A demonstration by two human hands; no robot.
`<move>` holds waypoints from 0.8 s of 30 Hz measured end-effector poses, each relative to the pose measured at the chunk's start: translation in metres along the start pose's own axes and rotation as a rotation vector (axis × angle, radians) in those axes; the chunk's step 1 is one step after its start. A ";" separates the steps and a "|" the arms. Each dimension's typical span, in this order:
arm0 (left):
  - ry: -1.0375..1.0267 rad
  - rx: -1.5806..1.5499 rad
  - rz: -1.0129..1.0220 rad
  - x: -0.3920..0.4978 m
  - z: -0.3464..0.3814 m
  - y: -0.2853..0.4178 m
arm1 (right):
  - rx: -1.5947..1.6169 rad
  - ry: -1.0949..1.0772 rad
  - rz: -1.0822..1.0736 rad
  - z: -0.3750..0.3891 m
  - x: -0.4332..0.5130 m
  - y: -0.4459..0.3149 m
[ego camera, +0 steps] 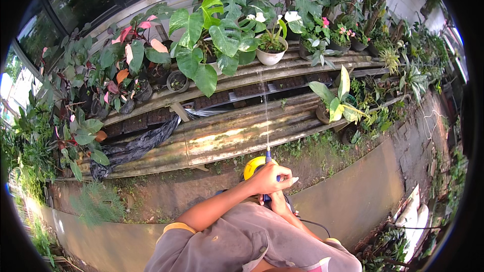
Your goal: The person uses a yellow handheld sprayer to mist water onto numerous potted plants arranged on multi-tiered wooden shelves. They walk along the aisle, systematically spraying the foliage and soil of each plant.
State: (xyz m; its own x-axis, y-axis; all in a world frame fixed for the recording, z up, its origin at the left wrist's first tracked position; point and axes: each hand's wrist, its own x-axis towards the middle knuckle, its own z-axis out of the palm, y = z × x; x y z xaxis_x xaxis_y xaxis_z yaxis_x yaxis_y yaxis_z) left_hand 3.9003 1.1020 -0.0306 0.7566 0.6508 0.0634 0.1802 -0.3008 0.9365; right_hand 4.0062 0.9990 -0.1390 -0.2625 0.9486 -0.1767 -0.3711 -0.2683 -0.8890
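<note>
In front of my chest, my left hand (pixel 270 178) closes around the barrel of a blue spray gun (pixel 268 156) with a brass-coloured tip. Below it, my right hand (pixel 279 202) grips the lower part of the same gun, partly hidden by the left. A thin water jet (pixel 266 117) leaves the tip and runs away from me towards a white pot (pixel 271 55) on the upper shelf. That pot holds a leafy plant with pale leaves. Partly hidden behind my left hand is a rounded yellow object (pixel 254 166) with a dark part.
Corrugated sheets (pixel 223 139) form the lower shelf, bearing a potted variegated plant (pixel 334 102) and a crumpled black plastic sheet (pixel 151 141). A large monstera (pixel 215 34) stands on the upper shelf. Seedling trays (pixel 211 100) sit between levels. A black cable (pixel 317 224) hangs at my right.
</note>
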 end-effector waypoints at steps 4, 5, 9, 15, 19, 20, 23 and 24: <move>-0.024 -0.028 0.033 -0.023 0.014 0.009 | -0.063 0.110 -0.030 0.020 -0.031 0.008; -0.022 -0.034 0.046 -0.031 0.019 0.012 | -0.074 0.125 -0.020 0.025 -0.041 0.010; -0.090 -0.066 -0.048 -0.064 0.052 0.020 | -0.051 0.196 0.012 0.043 -0.092 0.022; -0.083 -0.069 0.082 -0.103 0.091 0.044 | -0.063 0.262 0.021 0.063 -0.157 0.028; -0.099 -0.108 0.075 -0.104 0.102 0.060 | -0.061 0.296 -0.042 0.067 -0.167 0.026; -0.107 -0.097 0.065 -0.101 0.102 0.061 | -0.039 0.291 -0.062 0.065 -0.166 0.025; -0.137 -0.075 -0.031 -0.084 0.104 0.059 | -0.087 0.272 -0.037 0.049 -0.161 0.019; -0.114 -0.084 -0.016 -0.078 0.104 0.058 | -0.067 0.266 -0.015 0.042 -0.158 0.016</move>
State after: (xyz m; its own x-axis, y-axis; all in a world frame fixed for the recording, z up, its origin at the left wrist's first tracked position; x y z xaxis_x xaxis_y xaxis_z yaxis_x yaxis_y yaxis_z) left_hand 3.9169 0.9611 -0.0175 0.8214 0.5702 0.0129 0.1436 -0.2286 0.9629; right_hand 4.0039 0.8375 -0.1076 -0.0114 0.9655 -0.2602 -0.3108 -0.2508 -0.9168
